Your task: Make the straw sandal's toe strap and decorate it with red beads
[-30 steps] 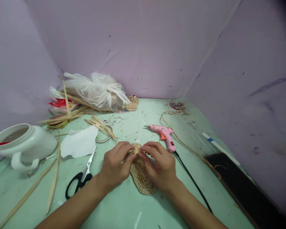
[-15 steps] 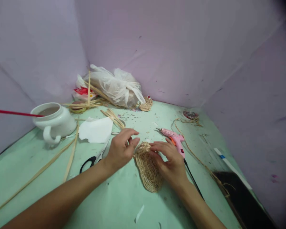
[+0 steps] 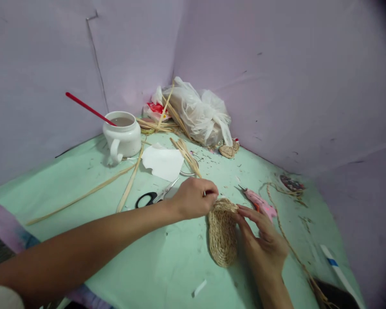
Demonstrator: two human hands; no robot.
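Under both hands spreads a pale green tabletop (image 3: 141, 266), scuffed and flecked with dark specks and bits of straw, more thickly beyond the fingers. Past it, lilac walls (image 3: 260, 64) meet in a corner ahead of the hands, creased and marked here and there; a thin wire (image 3: 96, 60) hangs down the wall to the far left. Against that corner, beyond the hands, slumps a knotted white plastic bag (image 3: 201, 113). Just left of the left hand (image 3: 196, 198) lie black-handled scissors (image 3: 151, 198), with a torn sheet of white paper (image 3: 164, 163) behind them and a white pot (image 3: 125, 139) farther off. Just beyond the right hand (image 3: 265, 240) rests a pink glue gun (image 3: 259, 201); a braided cord (image 3: 291, 246) trails along that hand's outer side.

Between the hands, toward the wearer, sits the woven piece (image 3: 222, 240): a long oval of tan plaited cord, wound in close rows, rounded at the near end, with a raised band across the far end. The right hand pinches the edge of that band between thumb and fingers. The left hand is curled, fingertips bunched at the band's other side; whether it grips anything cannot be told.
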